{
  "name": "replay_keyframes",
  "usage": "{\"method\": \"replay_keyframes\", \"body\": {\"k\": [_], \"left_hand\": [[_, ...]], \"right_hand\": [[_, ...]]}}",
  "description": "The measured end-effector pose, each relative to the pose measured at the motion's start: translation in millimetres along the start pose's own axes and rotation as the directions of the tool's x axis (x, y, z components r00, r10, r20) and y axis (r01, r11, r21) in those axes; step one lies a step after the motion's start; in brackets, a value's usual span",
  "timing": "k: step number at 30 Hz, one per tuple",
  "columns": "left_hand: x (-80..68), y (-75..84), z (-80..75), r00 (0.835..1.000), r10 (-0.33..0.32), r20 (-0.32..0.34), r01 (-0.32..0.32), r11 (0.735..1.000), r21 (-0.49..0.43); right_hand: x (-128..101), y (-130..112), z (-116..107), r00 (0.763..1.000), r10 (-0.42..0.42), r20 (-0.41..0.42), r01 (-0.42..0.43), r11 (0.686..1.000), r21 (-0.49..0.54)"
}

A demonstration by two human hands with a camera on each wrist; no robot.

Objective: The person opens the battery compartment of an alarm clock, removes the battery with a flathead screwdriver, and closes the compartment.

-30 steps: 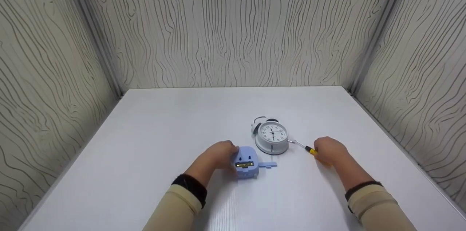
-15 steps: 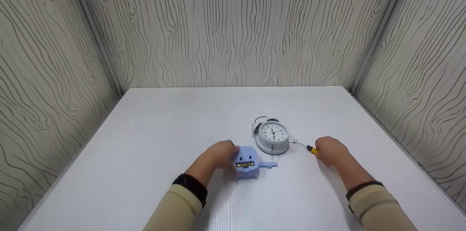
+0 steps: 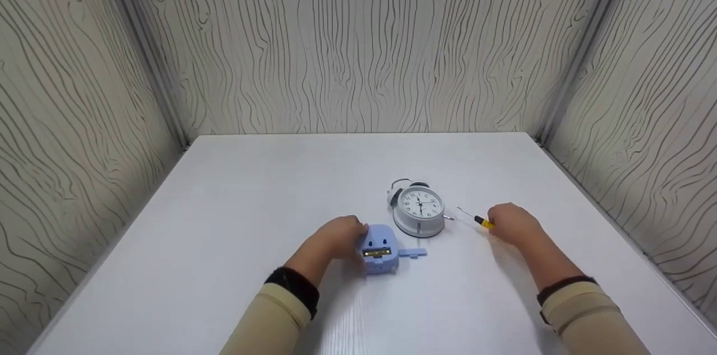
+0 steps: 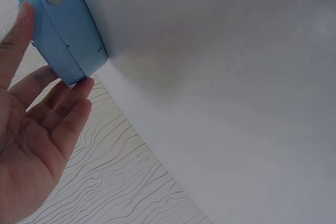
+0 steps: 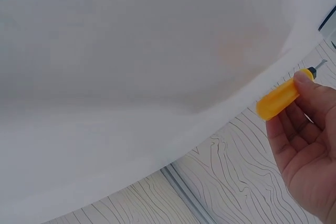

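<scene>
While left hand (image 3: 336, 238) grips blue clock (image 3: 380, 251) between thumb and fingers | right hand (image 3: 512, 224) pinches screwdriver (image 3: 477, 220); white clock (image 3: 419, 209) between | table (image 3: 224, 220)

Looks to us like a staged recording booth, not anybody's home or workshop. We've got a plain white rectangular tabletop (image 3: 235, 220) boxed in on three sides by panels covered in grey wavy wood-grain wallpaper (image 3: 358, 41), with pale metal strips (image 3: 147, 52) running down the corners (same pattern shows in both wrist views). We see no furniture or windows, only that little enclosed stall.
</scene>
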State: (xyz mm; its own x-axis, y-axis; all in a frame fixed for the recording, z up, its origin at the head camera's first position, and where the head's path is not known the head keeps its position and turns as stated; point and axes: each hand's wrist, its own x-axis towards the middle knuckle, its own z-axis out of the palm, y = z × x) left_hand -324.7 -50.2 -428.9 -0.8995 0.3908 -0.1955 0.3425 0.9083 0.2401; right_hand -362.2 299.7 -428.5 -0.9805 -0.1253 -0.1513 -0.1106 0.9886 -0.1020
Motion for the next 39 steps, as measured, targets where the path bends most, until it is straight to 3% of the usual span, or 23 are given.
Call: {"method": "replay_keyframes", "body": {"k": [7, 13, 32, 39], "left_hand": [[-0.1, 0.2, 0.0, 1.000, -0.009, 0.002, 0.009, 1.000, -0.013], [-0.2, 0.4, 0.9, 1.000, -0.017, -0.009, 0.017, 1.000, -0.006], [0.3, 2.9, 0.2, 0.999, -0.042, 0.017, 0.042, 0.999, -0.014], [2.1, 0.9, 1.5, 0.999, -0.032, -0.010, 0.032, 0.999, -0.008]], "right_hand": [[-2.1, -8.7, -12.9, 0.998, -0.019, -0.065, 0.018, 1.000, -0.007], [-4.5, -21.7, -19.4, 0.988, -0.086, -0.128, 0.079, 0.995, -0.057], [-10.0, -82.9, -28.3, 0.979, -0.157, -0.131, 0.147, 0.986, -0.082], [-11.1, -96.6, -29.6, 0.962, -0.218, -0.166, 0.197, 0.971, -0.136]]}}
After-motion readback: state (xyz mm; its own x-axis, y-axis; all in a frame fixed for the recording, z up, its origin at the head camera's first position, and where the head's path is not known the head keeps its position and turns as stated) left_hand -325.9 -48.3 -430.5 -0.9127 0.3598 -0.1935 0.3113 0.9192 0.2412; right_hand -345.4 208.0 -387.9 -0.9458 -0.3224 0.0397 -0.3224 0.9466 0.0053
